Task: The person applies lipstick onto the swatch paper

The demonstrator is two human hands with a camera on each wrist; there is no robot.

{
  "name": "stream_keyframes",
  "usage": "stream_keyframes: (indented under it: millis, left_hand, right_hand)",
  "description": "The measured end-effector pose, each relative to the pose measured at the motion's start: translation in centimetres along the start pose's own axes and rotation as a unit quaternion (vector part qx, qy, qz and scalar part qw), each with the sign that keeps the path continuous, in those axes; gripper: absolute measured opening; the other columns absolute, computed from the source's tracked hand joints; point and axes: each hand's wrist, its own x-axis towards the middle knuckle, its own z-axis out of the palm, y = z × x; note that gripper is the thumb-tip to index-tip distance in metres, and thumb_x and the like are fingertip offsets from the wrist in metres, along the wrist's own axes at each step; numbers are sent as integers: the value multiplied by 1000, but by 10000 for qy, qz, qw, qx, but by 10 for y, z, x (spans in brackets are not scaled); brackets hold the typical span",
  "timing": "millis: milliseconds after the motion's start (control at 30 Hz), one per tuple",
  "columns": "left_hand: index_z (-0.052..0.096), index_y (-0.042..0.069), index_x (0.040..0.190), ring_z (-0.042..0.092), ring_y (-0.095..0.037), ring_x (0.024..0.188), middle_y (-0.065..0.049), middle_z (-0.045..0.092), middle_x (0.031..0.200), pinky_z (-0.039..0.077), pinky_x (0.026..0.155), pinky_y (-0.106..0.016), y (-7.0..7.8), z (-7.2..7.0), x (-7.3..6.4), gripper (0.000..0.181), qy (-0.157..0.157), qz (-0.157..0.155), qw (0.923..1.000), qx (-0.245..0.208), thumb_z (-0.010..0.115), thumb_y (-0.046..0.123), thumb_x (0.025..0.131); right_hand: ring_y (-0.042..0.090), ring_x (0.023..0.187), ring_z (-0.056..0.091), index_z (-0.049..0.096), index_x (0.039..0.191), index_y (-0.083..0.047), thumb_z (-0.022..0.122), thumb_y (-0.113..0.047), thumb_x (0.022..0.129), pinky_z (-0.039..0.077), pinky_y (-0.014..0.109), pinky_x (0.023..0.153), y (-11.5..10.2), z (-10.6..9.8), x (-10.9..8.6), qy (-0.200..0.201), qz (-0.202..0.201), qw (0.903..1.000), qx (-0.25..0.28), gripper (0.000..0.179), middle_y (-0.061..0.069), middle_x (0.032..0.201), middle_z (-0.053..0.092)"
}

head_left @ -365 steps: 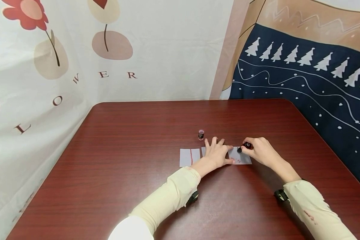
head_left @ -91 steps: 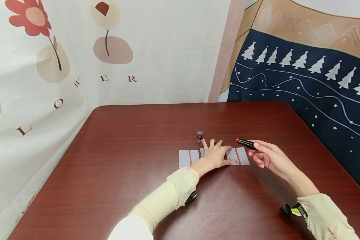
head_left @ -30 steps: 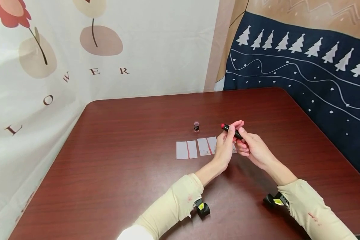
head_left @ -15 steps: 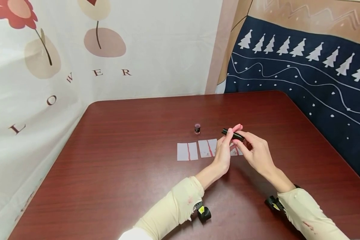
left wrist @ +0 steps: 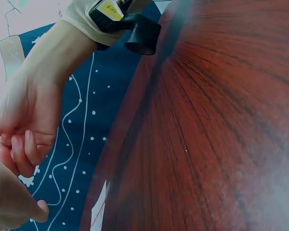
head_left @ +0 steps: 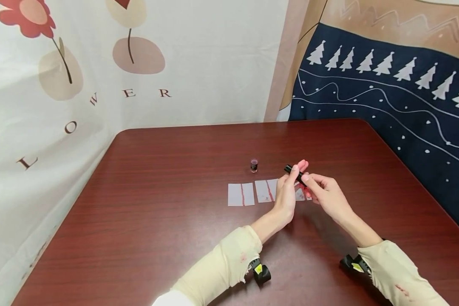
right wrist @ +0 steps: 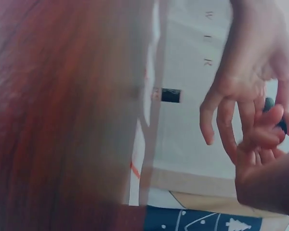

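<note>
In the head view, both hands meet over the table around a black lipstick tube [head_left: 288, 168], which slants with its far end up and to the left. My left hand [head_left: 284, 195] pinches the tube between thumb and fingers. With fingertips, my right hand [head_left: 330, 196] grips the nearer end. No red tip shows on the lipstick now. Red marks colour some fingertips. Below the hands lie white cards with red lines: a left card [head_left: 235, 195], a middle card [head_left: 262, 191] and a right card [head_left: 300, 195], partly covered by the left hand.
A small dark-labelled container with a pinkish top [head_left: 254, 166] stands behind the cards. The reddish-brown table [head_left: 168, 178] reaches back to a white flower-print cloth [head_left: 214, 76] and a navy tree-print cloth [head_left: 367, 93].
Earlier the right hand stroked the lipstick on the right card while the left pressed the cards. The left hand has since lifted to the tube, and its red tip has gone from sight.
</note>
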Motion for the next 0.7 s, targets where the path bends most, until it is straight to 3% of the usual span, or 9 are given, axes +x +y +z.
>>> stream_keyframes:
  millis: [67,133,267,333,400,467,533,600,700]
  left_hand:
    - [57,0,126,55,-16,112,-6,60,123,35,98,-41,0,1,0,45,224,-175,9995,-103,42,31,98]
    - [58,1,126,54,-16,112,-5,60,123,36,96,-41,0,0,0,44,385,-338,9985,-207,42,31,98]
    - [58,5,127,54,-16,113,-4,60,124,39,93,-39,2,-1,-1,44,275,-523,9980,-225,41,34,98]
    - [61,6,124,56,-15,109,-4,62,119,41,91,-38,4,-6,-1,45,123,-572,9981,198,42,38,97]
    - [63,8,121,59,-10,97,-2,67,105,44,85,-34,10,-17,-1,49,-161,-573,9907,1223,43,45,96]
    - [66,12,118,59,-7,88,4,68,99,45,80,-31,19,-35,1,52,-485,-439,9645,2560,46,52,92]
    - [67,15,116,57,-7,81,7,68,96,44,76,-29,31,-58,7,50,-700,-86,9146,3982,50,54,90]
    - [67,16,116,58,-10,81,7,68,96,44,76,-29,45,-83,19,44,-758,376,8641,4961,56,48,89]
    - [63,12,120,56,-19,104,0,64,115,41,89,-34,61,-115,40,39,-518,639,8052,5872,62,33,88]
  right_hand:
    - [6,48,41,64,85,3,58,-20,93,32,24,41,3,3,1,396,-340,9967,-629,25,2,61,57]
    - [7,51,45,68,90,-2,64,-19,89,34,22,44,5,6,1,797,-667,9858,-1318,17,5,64,61]
    - [7,52,47,71,91,-6,69,-17,85,34,20,45,5,7,2,1192,-1015,9728,-1708,12,6,63,62]
    - [7,53,49,70,92,-5,69,-15,85,34,19,46,4,6,2,1233,-1056,9733,-1624,13,7,64,63]
    - [9,53,51,70,94,-5,68,-16,86,36,20,46,2,3,1,1233,-964,9767,-1467,13,6,67,64]
    - [10,53,53,68,98,-4,67,-15,87,39,21,45,-4,-2,-1,1125,-817,9808,-1367,16,5,69,64]
    - [11,52,55,68,102,-6,66,-18,87,42,24,43,-6,-10,-3,1030,-618,9838,-1335,19,5,71,65]
    - [12,53,58,66,106,-7,67,-20,87,46,27,44,-6,-18,-4,912,-461,9853,-1368,23,7,74,65]
    - [10,56,60,66,109,-8,68,-22,86,49,30,46,3,-27,-3,773,-379,9852,-1485,27,14,78,66]
